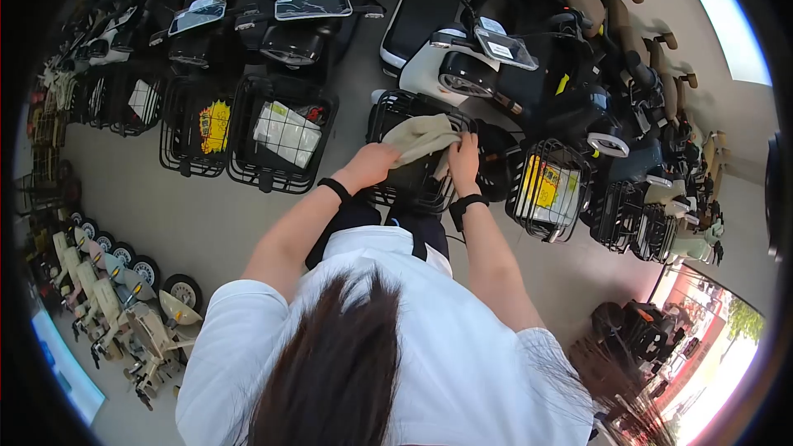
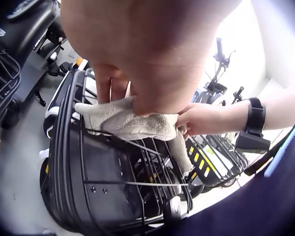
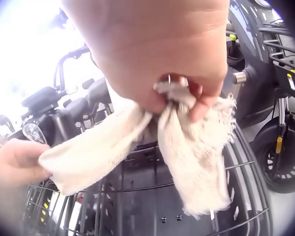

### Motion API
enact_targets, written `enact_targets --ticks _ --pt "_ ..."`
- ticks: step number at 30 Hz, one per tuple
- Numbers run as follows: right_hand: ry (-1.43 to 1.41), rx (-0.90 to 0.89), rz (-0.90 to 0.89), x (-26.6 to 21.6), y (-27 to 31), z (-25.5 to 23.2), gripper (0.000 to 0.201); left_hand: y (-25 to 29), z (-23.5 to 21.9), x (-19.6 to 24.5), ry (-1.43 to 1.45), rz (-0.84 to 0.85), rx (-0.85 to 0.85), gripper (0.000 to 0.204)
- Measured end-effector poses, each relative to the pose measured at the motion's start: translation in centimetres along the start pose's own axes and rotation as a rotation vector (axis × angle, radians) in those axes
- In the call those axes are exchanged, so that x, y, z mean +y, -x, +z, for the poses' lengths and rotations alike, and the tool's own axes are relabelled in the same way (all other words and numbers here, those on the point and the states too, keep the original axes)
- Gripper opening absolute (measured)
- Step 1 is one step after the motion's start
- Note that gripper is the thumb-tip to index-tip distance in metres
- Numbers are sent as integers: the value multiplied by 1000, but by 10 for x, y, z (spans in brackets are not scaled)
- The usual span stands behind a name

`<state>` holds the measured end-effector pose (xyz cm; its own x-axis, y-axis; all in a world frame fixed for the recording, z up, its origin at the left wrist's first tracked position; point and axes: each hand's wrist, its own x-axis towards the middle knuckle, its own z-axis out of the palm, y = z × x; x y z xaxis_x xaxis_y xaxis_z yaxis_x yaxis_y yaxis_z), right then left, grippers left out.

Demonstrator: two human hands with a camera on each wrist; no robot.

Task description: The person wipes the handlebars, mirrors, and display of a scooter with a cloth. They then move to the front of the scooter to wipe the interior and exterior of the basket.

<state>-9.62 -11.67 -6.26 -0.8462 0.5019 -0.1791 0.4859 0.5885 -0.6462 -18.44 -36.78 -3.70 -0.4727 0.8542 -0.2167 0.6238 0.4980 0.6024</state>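
A beige towel-like cloth [image 1: 421, 134] is stretched between both hands above a black wire basket [image 1: 396, 195] on the front of a scooter. My left hand [image 1: 369, 166] grips one end at the basket's left side, fingers curled into the fabric. At the other side, my right hand [image 1: 464, 162] pinches the bunched cloth [image 3: 184, 142]. A loose end with a frayed edge hangs down from the right fingers [image 3: 200, 109]. Through the wires shows the basket's dark inner panel [image 3: 147, 211] with two small bolts. In the left wrist view, the cloth [image 2: 128, 122] lies close over the basket's rim.
More scooters stand in a row on both sides, with baskets [image 1: 285, 136] holding white papers and yellow signs [image 1: 216, 126]. Another basket [image 1: 549, 190] is close on the right. Phone-like panels [image 1: 314, 6] sit on handlebars. Pale scooters [image 1: 107, 289] line the left rear.
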Motion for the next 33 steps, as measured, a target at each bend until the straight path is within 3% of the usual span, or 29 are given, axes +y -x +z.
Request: enact_targets --ticks 1,2,3,4,6,7,8,10,12,13,16,18,23,26,29,30,32,33 --pt "20 151 -118 -16 -6 -4 26 1 -9 -1 -2 6 -5 34" --pt "41 299 -234 -32 -12 -8 27 5 -15 -2 22 -10 173 31" --pt "45 297 -305 -49 -20 -11 26 10 -20 -5 45 -25 347 28" --pt "48 299 -375 -66 -29 -13 25 16 -24 -8 40 -17 337 28" --pt "78 293 -431 -96 -41 -11 25 26 -35 -18 -140 -120 578 19" --pt "122 274 -538 -108 -47 -6 25 34 -37 -24 -151 -206 574 14" --pt "163 259 -642 -119 -53 0 25 40 -37 -27 -171 -187 564 14" --pt "209 206 -601 -113 -61 29 26 57 -33 -35 -163 -284 621 11" --pt "398 50 -655 -88 -67 63 33 71 -15 -47 -146 -365 497 20" --pt "449 -136 -501 -78 -59 72 45 75 -13 -42 -167 -344 481 20" --pt "487 -156 -452 -73 -53 78 55 77 -3 -20 -101 -360 363 27" --pt "476 -164 -430 -66 -56 74 57 72 2 -9 -70 -332 400 36" --pt "385 -196 -438 -48 -64 63 59 46 -7 -7 -88 -318 353 40" --pt "253 -174 -404 -47 -66 64 58 29 -23 -4 -149 -265 419 39" --pt "137 -281 -193 -44 -72 71 57 7 -39 -3 -109 -265 441 36" --pt "125 -276 -176 -40 -71 74 57 1 -47 -1 -122 -234 484 36" --pt "80 -38 -349 -28 -70 76 45 -15 -61 5 -134 -194 514 36" --pt "74 -34 -335 -22 -71 72 45 -23 -68 5 -142 -171 568 34"
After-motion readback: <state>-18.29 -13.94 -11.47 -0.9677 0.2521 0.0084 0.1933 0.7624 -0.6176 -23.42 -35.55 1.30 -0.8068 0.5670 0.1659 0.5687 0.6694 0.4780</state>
